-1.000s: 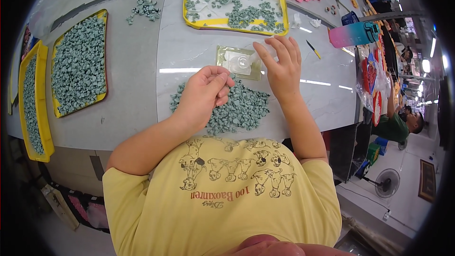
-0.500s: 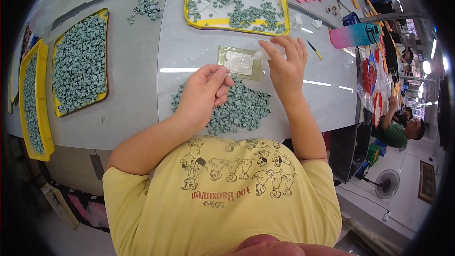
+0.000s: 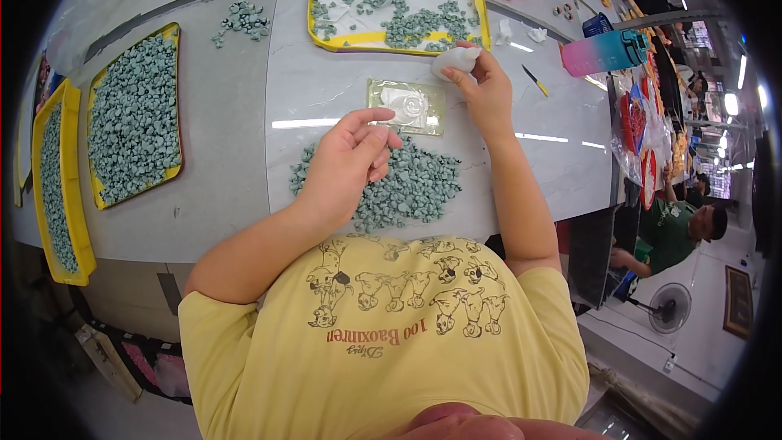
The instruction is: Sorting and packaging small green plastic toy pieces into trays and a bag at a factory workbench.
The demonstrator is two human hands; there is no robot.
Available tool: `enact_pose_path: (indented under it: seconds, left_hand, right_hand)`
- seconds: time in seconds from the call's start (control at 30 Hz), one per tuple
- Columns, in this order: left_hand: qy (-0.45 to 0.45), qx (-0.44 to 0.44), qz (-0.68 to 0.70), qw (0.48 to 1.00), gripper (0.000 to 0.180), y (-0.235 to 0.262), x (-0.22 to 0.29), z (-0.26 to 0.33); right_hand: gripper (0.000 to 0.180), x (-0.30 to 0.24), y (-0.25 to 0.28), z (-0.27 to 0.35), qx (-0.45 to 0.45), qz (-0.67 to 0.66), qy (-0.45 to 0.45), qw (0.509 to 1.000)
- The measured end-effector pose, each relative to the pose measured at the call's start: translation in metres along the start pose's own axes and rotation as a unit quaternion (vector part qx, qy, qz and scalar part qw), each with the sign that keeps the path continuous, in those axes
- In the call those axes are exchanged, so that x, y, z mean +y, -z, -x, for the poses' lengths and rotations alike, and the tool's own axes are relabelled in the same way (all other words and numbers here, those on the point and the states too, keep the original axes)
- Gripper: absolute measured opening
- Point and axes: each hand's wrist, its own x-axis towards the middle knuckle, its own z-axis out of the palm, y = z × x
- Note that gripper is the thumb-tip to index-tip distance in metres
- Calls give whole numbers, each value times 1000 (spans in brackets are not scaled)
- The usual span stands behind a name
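My right hand (image 3: 489,98) grips a small white squeeze bottle (image 3: 450,63) with a narrow tip, raised just beyond a pale green pad (image 3: 440,118). A white sheet and a small clear round dish (image 3: 410,104) lie on that pad. To its left, my left hand (image 3: 350,155) hovers above a loose pile of small grey-green pieces (image 3: 419,183). Its fingers are curled in with the index finger reaching forward over the thumb. Whatever sits between them is hidden or too small to make out.
A yellow-rimmed tray (image 3: 481,16) with scattered green pieces stands at the back. Fuller yellow trays (image 3: 173,73) are on the left, near a small green heap (image 3: 244,20). Right of me are a yellow-and-black pen (image 3: 535,80) and a pink-and-blue drinking bottle (image 3: 607,53).
My right hand has moved the white squeeze bottle away from the dish, and its fingers have closed round it. My left index finger has straightened a little; that hand has hardly shifted.
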Motion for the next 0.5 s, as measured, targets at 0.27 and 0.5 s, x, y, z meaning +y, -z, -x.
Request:
enact_pose_path:
  seconds: [0.27,0.5]
  left_hand:
    - [11,-6,3,1000,16,11,-2,-7]
    - [31,-13,-4,999,18,6,-10,-9]
  right_hand:
    - [23,-12,38,21,27,253,56,965]
    - [14,2,52,38,-35,309,73,948]
